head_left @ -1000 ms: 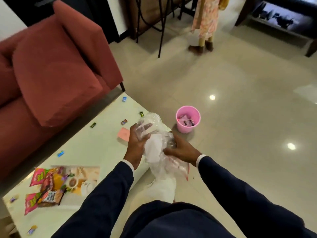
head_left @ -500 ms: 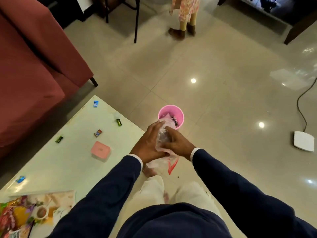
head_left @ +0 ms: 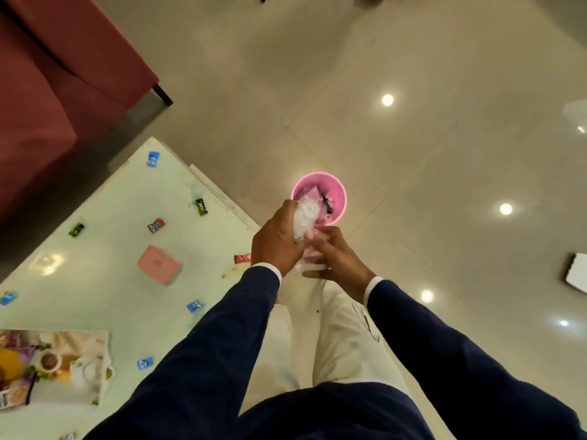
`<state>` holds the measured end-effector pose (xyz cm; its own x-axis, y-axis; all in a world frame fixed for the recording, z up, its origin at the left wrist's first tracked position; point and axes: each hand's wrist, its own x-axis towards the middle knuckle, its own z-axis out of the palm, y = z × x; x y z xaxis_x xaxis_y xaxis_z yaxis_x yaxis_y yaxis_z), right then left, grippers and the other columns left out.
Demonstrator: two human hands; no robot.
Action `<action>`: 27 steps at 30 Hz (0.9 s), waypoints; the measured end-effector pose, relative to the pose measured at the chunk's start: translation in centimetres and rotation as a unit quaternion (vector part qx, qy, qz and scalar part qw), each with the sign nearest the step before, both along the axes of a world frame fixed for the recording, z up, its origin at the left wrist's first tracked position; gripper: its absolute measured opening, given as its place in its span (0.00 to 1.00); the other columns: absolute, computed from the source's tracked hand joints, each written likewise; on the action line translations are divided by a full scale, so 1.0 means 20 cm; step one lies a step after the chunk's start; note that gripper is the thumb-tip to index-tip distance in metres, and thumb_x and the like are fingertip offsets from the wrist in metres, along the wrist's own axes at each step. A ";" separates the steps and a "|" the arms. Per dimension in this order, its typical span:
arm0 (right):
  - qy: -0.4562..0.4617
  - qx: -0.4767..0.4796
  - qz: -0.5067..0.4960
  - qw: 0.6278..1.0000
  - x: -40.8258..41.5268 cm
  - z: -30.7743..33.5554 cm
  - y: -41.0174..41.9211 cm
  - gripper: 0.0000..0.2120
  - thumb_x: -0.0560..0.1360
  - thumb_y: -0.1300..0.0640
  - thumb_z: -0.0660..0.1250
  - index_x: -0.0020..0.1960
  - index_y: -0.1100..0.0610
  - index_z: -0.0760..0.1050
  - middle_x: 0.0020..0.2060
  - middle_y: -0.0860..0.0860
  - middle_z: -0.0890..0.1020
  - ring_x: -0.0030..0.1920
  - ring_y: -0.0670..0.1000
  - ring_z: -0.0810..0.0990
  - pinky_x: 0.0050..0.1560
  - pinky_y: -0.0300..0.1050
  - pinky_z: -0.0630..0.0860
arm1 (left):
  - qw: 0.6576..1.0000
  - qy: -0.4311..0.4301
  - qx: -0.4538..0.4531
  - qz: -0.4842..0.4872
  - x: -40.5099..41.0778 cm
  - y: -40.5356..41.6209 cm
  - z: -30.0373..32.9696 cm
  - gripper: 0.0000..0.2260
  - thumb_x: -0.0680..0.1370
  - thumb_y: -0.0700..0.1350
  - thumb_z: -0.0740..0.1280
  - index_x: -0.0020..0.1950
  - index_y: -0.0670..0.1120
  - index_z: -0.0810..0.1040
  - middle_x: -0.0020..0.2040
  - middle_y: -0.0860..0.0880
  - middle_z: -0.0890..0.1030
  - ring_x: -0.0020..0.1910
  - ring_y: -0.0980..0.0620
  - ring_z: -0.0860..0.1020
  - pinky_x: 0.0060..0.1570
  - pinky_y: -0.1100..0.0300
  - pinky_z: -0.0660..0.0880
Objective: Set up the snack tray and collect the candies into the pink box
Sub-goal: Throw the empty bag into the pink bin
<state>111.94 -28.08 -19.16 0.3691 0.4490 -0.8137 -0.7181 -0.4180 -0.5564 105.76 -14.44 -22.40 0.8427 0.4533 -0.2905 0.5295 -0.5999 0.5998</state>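
Observation:
Both my hands squeeze a crumpled clear plastic bag (head_left: 304, 219) just above a pink bin (head_left: 340, 193) on the floor. My left hand (head_left: 276, 241) grips its upper part; my right hand (head_left: 335, 260) holds the lower part. A small pink box (head_left: 158, 264) with its lid on lies on the pale green table (head_left: 95, 300). Several wrapped candies are scattered around it, among them a blue one (head_left: 152, 159), a green one (head_left: 201, 207) and a red one (head_left: 156, 225). The printed snack tray (head_left: 85, 344) with snack packets (head_left: 14, 369) sits at the lower left.
A red sofa (head_left: 54, 74) stands close behind the table on the left. The bin holds wrappers. A white flat device (head_left: 576, 276) lies on the glossy tiled floor at the right. My legs in white trousers stand between table and bin.
The bag has been crumpled from a loose sheet into a tight wad and carried over the pink bin. My view has tilted down and toward the bin.

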 end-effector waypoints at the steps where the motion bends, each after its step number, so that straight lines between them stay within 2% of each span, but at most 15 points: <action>1: 0.037 0.015 -0.011 0.999 0.05 -0.06 0.01 0.30 0.74 0.41 0.72 0.71 0.46 0.65 0.62 0.54 0.81 0.58 0.56 0.84 0.55 0.60 0.83 | 0.999 0.007 -0.046 0.021 0.05 -0.06 -0.04 0.27 0.74 0.46 0.74 0.66 0.54 0.63 0.54 0.47 0.82 0.45 0.45 0.82 0.39 0.56 0.75; 4: 0.065 0.024 -0.024 0.997 0.25 -0.24 0.02 0.37 0.73 0.42 0.73 0.77 0.44 0.60 0.66 0.52 0.80 0.63 0.57 0.81 0.62 0.67 0.77 | 0.959 0.022 -0.249 0.131 0.21 -0.15 -0.15 0.30 0.75 0.44 0.74 0.72 0.54 0.63 0.60 0.47 0.80 0.53 0.45 0.82 0.45 0.55 0.82; 6: 0.070 0.026 -0.010 0.997 0.39 -0.39 0.00 0.38 0.74 0.44 0.74 0.78 0.45 0.59 0.66 0.53 0.80 0.63 0.58 0.81 0.64 0.66 0.76 | 0.905 0.007 -0.376 0.200 0.30 -0.16 -0.26 0.32 0.74 0.39 0.74 0.75 0.51 0.65 0.63 0.46 0.79 0.59 0.45 0.81 0.50 0.57 0.83; 9: 0.107 0.048 0.011 0.993 0.58 -0.63 -0.05 0.36 0.75 0.51 0.75 0.77 0.50 0.62 0.66 0.56 0.79 0.63 0.59 0.81 0.64 0.62 0.76 | 0.806 -0.016 -0.516 0.291 0.41 -0.14 -0.43 0.34 0.69 0.33 0.72 0.74 0.48 0.70 0.63 0.40 0.81 0.61 0.40 0.82 0.56 0.46 0.82; 11: 0.163 0.064 0.026 0.984 0.72 -0.79 -0.07 0.32 0.74 0.56 0.74 0.75 0.51 0.66 0.63 0.56 0.81 0.58 0.58 0.83 0.55 0.56 0.80 | 0.760 -0.032 -0.558 0.331 0.46 -0.11 -0.58 0.33 0.66 0.30 0.69 0.71 0.45 0.74 0.63 0.38 0.82 0.60 0.38 0.81 0.56 0.44 0.80; 13: 0.195 0.077 0.055 0.976 0.84 -0.94 -0.07 0.26 0.73 0.61 0.72 0.69 0.49 0.72 0.59 0.53 0.82 0.51 0.56 0.85 0.45 0.51 0.84 | 0.751 -0.025 -0.557 0.353 0.50 -0.07 -0.73 0.33 0.64 0.29 0.67 0.69 0.45 0.74 0.63 0.38 0.80 0.61 0.38 0.79 0.61 0.42 0.77; 15: 0.167 0.068 0.092 0.979 0.92 -1.11 -0.05 0.23 0.73 0.67 0.73 0.63 0.49 0.76 0.62 0.54 0.79 0.54 0.57 0.85 0.47 0.53 0.85 | 0.759 0.004 -0.542 0.362 0.55 -0.03 -0.92 0.33 0.65 0.28 0.68 0.69 0.46 0.73 0.65 0.39 0.78 0.65 0.38 0.77 0.66 0.41 0.75; 16: 0.133 0.048 0.105 0.984 0.95 -1.21 -0.03 0.23 0.71 0.68 0.74 0.61 0.49 0.77 0.63 0.55 0.77 0.55 0.59 0.84 0.49 0.56 0.84 | 0.783 0.030 -0.511 0.354 0.58 -0.02 -1.01 0.33 0.68 0.28 0.70 0.71 0.46 0.71 0.67 0.39 0.76 0.68 0.38 0.75 0.67 0.41 0.74; 17: 0.082 0.019 0.116 0.990 0.97 -1.29 -0.01 0.22 0.70 0.69 0.74 0.59 0.51 0.76 0.62 0.56 0.76 0.56 0.60 0.82 0.50 0.58 0.84 | 0.828 0.066 -0.449 0.331 0.61 0.00 -1.09 0.32 0.71 0.30 0.72 0.73 0.45 0.69 0.68 0.40 0.73 0.69 0.39 0.73 0.68 0.42 0.73; 19: -0.059 -0.047 0.159 0.984 1.01 -1.46 0.05 0.19 0.71 0.68 0.73 0.57 0.51 0.75 0.56 0.52 0.78 0.54 0.59 0.80 0.51 0.57 0.83 | 0.928 0.152 -0.253 0.229 0.66 0.02 -1.28 0.31 0.74 0.40 0.76 0.74 0.45 0.67 0.69 0.42 0.69 0.70 0.41 0.70 0.67 0.47 0.71; 20: -0.144 -0.084 0.199 0.966 1.02 -1.55 0.08 0.18 0.72 0.67 0.70 0.58 0.51 0.75 0.53 0.49 0.78 0.53 0.57 0.80 0.50 0.53 0.82 | 0.952 0.177 -0.173 0.180 0.68 0.02 -1.35 0.32 0.74 0.44 0.76 0.74 0.46 0.67 0.69 0.43 0.69 0.70 0.41 0.69 0.66 0.47 0.69; 22: -0.297 -0.168 0.287 0.895 1.02 -1.71 0.10 0.18 0.74 0.63 0.65 0.62 0.49 0.75 0.54 0.48 0.78 0.55 0.55 0.78 0.48 0.48 0.77 | 0.965 0.202 -0.110 0.124 0.69 0.04 -1.46 0.30 0.75 0.45 0.74 0.75 0.48 0.67 0.71 0.44 0.68 0.70 0.39 0.68 0.63 0.44 0.69; 23: -0.356 -0.204 0.332 0.849 1.02 -1.79 0.11 0.20 0.74 0.62 0.65 0.64 0.48 0.74 0.58 0.49 0.77 0.58 0.56 0.77 0.47 0.49 0.77 | 0.968 0.208 -0.096 0.101 0.68 0.04 -1.51 0.29 0.76 0.44 0.72 0.75 0.47 0.67 0.71 0.43 0.69 0.70 0.39 0.68 0.62 0.42 0.69; 25: -0.444 -0.235 0.413 0.760 1.01 -1.93 0.12 0.22 0.74 0.61 0.68 0.67 0.49 0.73 0.63 0.54 0.74 0.62 0.59 0.73 0.45 0.55 0.80 | 0.972 0.218 -0.061 0.057 0.67 0.03 -1.58 0.25 0.77 0.43 0.70 0.74 0.46 0.69 0.70 0.43 0.69 0.69 0.38 0.69 0.61 0.41 0.70; 27: -0.501 -0.233 0.462 0.693 1.01 -2.06 0.14 0.23 0.74 0.62 0.69 0.68 0.52 0.73 0.64 0.57 0.73 0.63 0.61 0.72 0.47 0.56 0.80 | 0.976 0.212 -0.035 0.031 0.67 0.02 -1.63 0.24 0.77 0.43 0.69 0.72 0.46 0.69 0.70 0.44 0.70 0.69 0.39 0.69 0.61 0.40 0.71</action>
<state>132.22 -25.31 -60.33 0.5835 0.6452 -0.4931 0.6265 -0.7440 -0.2321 119.06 -14.05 -55.00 0.6114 0.4671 -0.6388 0.7733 -0.5241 0.3569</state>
